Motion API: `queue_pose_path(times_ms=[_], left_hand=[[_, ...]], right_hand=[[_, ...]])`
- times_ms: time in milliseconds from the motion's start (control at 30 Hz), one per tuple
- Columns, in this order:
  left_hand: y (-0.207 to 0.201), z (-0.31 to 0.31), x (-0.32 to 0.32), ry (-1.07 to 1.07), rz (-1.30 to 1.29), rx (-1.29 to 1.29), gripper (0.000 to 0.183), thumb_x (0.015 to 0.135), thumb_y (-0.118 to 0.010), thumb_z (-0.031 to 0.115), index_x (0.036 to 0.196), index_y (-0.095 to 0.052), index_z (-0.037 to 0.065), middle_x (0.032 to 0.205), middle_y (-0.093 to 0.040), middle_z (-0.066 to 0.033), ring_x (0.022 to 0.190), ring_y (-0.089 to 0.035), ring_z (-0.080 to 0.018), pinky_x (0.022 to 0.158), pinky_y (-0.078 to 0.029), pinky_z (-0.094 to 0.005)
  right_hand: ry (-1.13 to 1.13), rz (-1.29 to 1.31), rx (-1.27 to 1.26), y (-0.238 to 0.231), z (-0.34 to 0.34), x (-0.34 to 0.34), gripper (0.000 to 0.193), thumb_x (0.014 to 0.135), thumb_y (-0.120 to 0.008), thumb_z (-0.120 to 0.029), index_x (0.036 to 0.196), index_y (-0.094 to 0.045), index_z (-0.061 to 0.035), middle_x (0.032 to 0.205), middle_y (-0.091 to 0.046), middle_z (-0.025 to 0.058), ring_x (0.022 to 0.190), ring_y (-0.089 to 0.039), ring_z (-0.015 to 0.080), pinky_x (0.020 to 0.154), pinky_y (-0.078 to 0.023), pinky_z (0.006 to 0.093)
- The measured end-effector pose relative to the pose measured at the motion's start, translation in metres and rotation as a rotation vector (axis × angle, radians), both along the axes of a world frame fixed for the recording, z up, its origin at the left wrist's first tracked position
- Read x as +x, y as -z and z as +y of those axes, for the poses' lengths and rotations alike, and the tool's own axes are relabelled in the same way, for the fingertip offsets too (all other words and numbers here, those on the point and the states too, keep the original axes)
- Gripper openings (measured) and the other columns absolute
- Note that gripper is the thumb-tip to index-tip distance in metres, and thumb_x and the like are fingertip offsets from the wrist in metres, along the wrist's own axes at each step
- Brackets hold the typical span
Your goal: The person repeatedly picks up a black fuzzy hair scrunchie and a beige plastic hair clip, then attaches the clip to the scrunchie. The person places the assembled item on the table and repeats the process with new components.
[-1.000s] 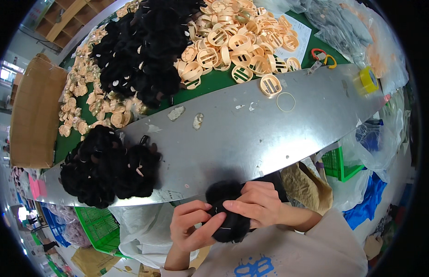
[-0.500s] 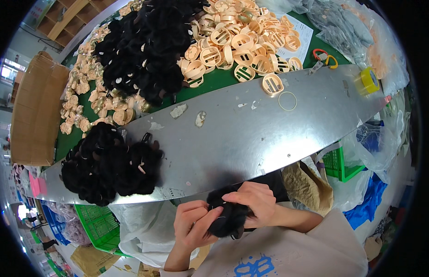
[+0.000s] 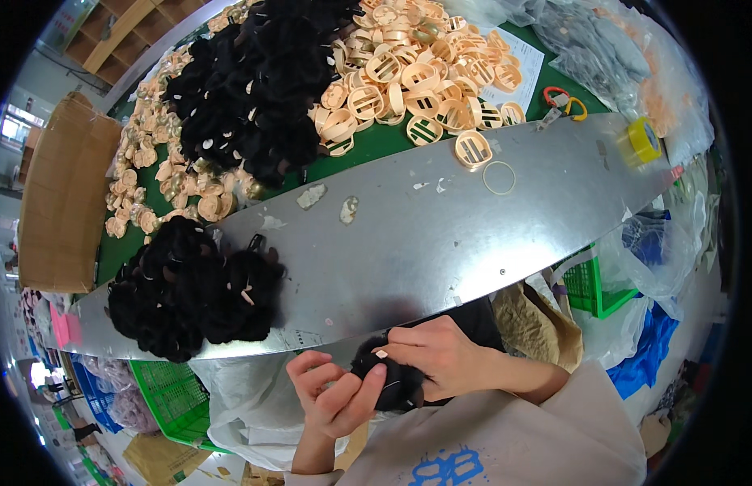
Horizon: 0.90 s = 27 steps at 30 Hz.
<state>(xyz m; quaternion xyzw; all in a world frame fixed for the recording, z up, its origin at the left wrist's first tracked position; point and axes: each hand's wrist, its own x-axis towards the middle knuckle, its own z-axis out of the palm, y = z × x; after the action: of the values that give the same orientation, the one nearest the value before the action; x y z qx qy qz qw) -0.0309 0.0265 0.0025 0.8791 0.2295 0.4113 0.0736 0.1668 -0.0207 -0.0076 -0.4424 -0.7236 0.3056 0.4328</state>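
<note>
Just off the near edge of the metal tabletop (image 3: 376,251), both hands hold a small black furry piece (image 3: 398,389). My left hand (image 3: 335,401) pinches it from the left with thumb and forefinger, its other fingers curled. My right hand (image 3: 440,350) closes on it from the right, thumb and fingertips near a small whitish bit on top. A thin pale line crosses the fur. To the left, similar black furry pieces (image 3: 189,292) lie bunched on the metal. A far larger heap of black furry pieces (image 3: 254,89) sits at the back.
Peach slotted plastic rounds (image 3: 420,77) are heaped at the back, with small peach parts (image 3: 133,202) farther left. A thin ring (image 3: 499,179), scissors (image 3: 564,103) and yellow tape (image 3: 645,139) lie right. A cardboard box (image 3: 64,194) stands left; green baskets (image 3: 169,401) sit below.
My left hand has shifted slightly left, its upper fingers lifting and spreading a little. The right hand has moved left across the furry piece, which has turned and shows its whitish bit more clearly.
</note>
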Motion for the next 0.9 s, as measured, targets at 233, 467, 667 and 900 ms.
queue_pose_path(times_ms=[233,467,667,900], left_hand=[[-0.005,0.007,0.008,-0.154,-0.061,-0.153,0.032,0.076,-0.075,0.016,0.106,-0.066,0.008,0.095,-0.053,-0.0057,0.080,-0.053,-0.0236,0.069,-0.045,-0.0374],[0.009,0.002,0.026,0.037,-0.356,-0.560,0.048,0.072,-0.080,0.006,0.115,-0.058,0.004,0.113,-0.060,-0.0218,0.095,-0.064,-0.0296,0.084,-0.054,-0.0371],[0.012,-0.001,0.028,-0.156,-0.099,-0.565,0.066,0.074,-0.078,0.013,0.134,-0.053,0.002,0.116,-0.058,-0.0184,0.106,-0.058,-0.0293,0.088,-0.049,-0.0353],[-0.001,0.000,0.029,0.112,-0.378,-1.140,0.067,0.071,-0.068,0.002,0.136,-0.050,-0.003,0.120,-0.054,-0.0149,0.104,-0.058,-0.0212,0.087,-0.049,-0.0309]], right_hand=[[0.055,0.120,-0.106,-0.010,-0.002,-0.004,0.053,0.073,-0.067,-0.011,0.122,-0.058,0.0054,0.095,-0.056,0.0130,0.074,-0.060,0.0275,0.064,-0.051,0.0315],[0.182,0.385,-0.091,0.008,0.000,0.009,0.042,0.084,-0.068,-0.021,0.119,-0.060,0.0024,0.120,-0.055,0.0157,0.102,-0.058,0.0299,0.091,-0.046,0.0394],[0.045,0.592,-0.424,0.009,0.003,0.009,0.060,0.084,-0.070,-0.022,0.136,-0.047,-0.0033,0.123,-0.055,0.0124,0.115,-0.055,0.0244,0.100,-0.042,0.0347],[0.195,0.251,-0.263,0.001,0.004,0.013,0.068,0.075,-0.076,-0.020,0.135,-0.048,-0.0042,0.112,-0.060,0.0112,0.102,-0.059,0.0255,0.092,-0.044,0.0379]])
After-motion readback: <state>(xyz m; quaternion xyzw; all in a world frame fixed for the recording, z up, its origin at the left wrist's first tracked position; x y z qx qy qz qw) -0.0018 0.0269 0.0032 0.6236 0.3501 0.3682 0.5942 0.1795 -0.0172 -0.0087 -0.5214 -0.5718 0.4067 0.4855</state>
